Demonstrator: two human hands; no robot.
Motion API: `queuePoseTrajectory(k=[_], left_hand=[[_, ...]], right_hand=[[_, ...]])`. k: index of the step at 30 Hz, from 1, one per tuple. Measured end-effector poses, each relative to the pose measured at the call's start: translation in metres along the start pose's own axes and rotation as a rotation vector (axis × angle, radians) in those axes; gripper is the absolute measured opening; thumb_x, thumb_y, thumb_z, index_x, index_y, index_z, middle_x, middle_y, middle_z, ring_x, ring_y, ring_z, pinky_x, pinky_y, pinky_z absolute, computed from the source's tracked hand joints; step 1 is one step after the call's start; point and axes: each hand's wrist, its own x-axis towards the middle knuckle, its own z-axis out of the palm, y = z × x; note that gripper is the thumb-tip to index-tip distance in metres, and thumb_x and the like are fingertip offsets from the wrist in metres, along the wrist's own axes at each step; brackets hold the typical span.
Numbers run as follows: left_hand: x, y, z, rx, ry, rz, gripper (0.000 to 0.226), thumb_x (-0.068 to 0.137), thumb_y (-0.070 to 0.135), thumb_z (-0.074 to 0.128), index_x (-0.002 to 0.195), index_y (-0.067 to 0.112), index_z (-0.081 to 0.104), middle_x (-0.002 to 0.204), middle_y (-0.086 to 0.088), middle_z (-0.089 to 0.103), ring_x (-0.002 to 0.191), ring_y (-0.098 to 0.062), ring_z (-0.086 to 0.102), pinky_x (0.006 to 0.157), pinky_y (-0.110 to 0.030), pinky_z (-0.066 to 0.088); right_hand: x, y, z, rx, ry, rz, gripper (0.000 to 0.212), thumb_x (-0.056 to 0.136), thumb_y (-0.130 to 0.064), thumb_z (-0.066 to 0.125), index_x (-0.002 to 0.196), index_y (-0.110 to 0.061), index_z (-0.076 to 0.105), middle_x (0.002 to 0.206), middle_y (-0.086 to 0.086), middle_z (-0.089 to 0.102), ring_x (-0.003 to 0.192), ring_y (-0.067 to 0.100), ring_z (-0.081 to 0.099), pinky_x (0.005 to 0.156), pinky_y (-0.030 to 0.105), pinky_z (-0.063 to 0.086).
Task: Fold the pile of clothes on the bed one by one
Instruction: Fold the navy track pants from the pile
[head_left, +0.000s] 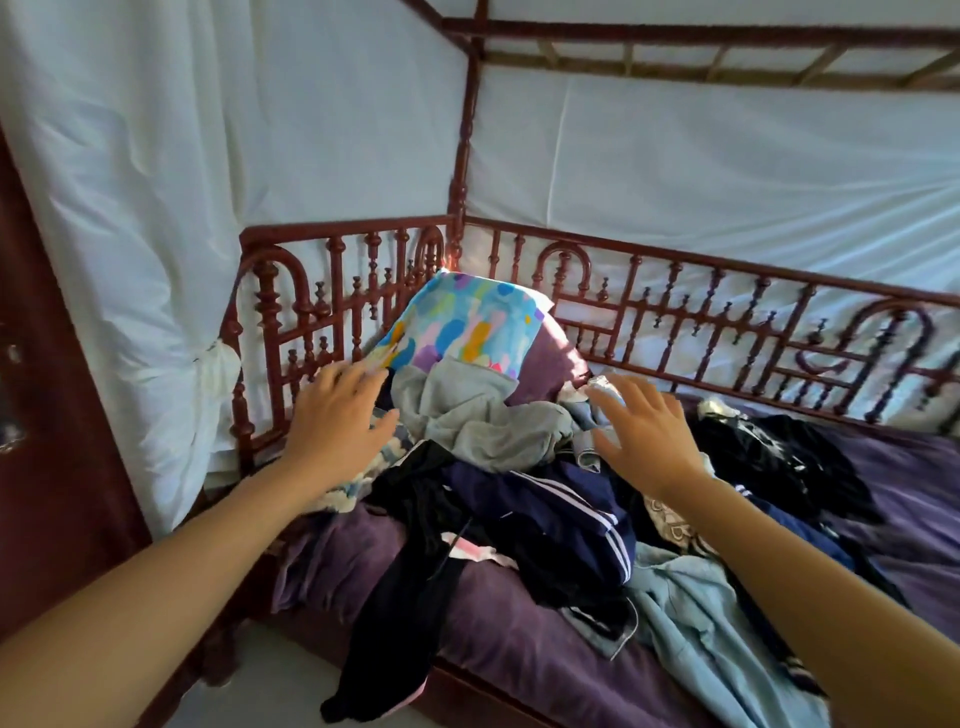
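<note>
A jumbled pile of clothes lies on the purple bed sheet (509, 644). On top is a crumpled grey garment (483, 421), with a navy jacket with white stripes (561, 514) below it, a pale blue garment (696, 608) to the right and black clothes (779, 457) further right. A black garment (384, 623) hangs over the bed's front edge. My left hand (337, 415) hovers with spread fingers left of the grey garment. My right hand (644, 431) hovers open on its right side. Neither hand holds anything.
A bright patterned pillow (462, 327) leans on a purple pillow (550, 364) in the bed's corner. Red-brown wooden railings (727, 322) run along the head and far side, and white netting (156, 208) hangs around the frame. A dark wooden door (47, 415) stands at left.
</note>
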Motion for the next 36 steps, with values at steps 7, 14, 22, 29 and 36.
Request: queuePoseTrajectory(k=[7,14,22,29,36], left_hand=[[0.085,0.029,0.072,-0.164,-0.057,0.157,0.05,0.093,0.034,0.05,0.135,0.009,0.045,0.14,-0.007,0.043,0.129,-0.028,0.035,0.098,-0.04,0.033],[0.117,0.091,0.169,-0.267,-0.2,0.253,0.053,0.094,0.038,0.048,0.14,0.013,0.04,0.147,-0.007,0.036,0.135,-0.025,0.028,0.109,-0.038,0.025],[0.137,0.127,0.255,-0.248,-0.362,0.146,0.052,0.095,0.041,0.043,0.142,0.017,0.036,0.149,-0.002,0.033,0.136,-0.02,0.026,0.105,-0.033,0.029],[0.101,0.139,0.319,-0.311,-0.578,-0.061,0.051,0.097,0.039,0.042,0.142,0.018,0.034,0.148,0.001,0.034,0.136,-0.017,0.026,0.106,-0.028,0.028],[0.084,0.125,0.367,-0.269,-0.82,-0.204,0.051,0.098,0.041,0.038,0.143,0.019,0.031,0.147,0.001,0.035,0.136,-0.019,0.027,0.106,-0.032,0.03]], right_hand=[[0.018,0.033,0.034,-0.064,-0.076,0.165,0.052,0.094,-0.037,0.047,0.143,-0.027,0.033,0.15,-0.001,0.027,0.14,0.02,0.017,0.11,0.039,0.017],[-0.003,0.091,0.091,-0.006,-0.123,0.33,0.045,0.09,-0.024,0.058,0.134,-0.02,0.051,0.142,0.007,0.042,0.135,0.028,0.032,0.105,0.045,0.026],[0.016,0.147,0.19,0.072,-0.289,0.396,0.051,0.094,-0.037,0.043,0.143,-0.03,0.03,0.153,-0.003,0.021,0.141,0.017,0.015,0.108,0.032,0.017],[0.023,0.132,0.279,0.236,-0.462,0.35,0.053,0.094,-0.038,0.043,0.144,-0.028,0.03,0.152,-0.001,0.022,0.141,0.014,0.017,0.109,0.03,0.021],[0.006,0.101,0.325,0.242,-0.673,0.363,0.064,0.086,-0.04,0.058,0.143,-0.021,0.036,0.15,0.009,0.029,0.14,0.024,0.025,0.107,0.039,0.031]])
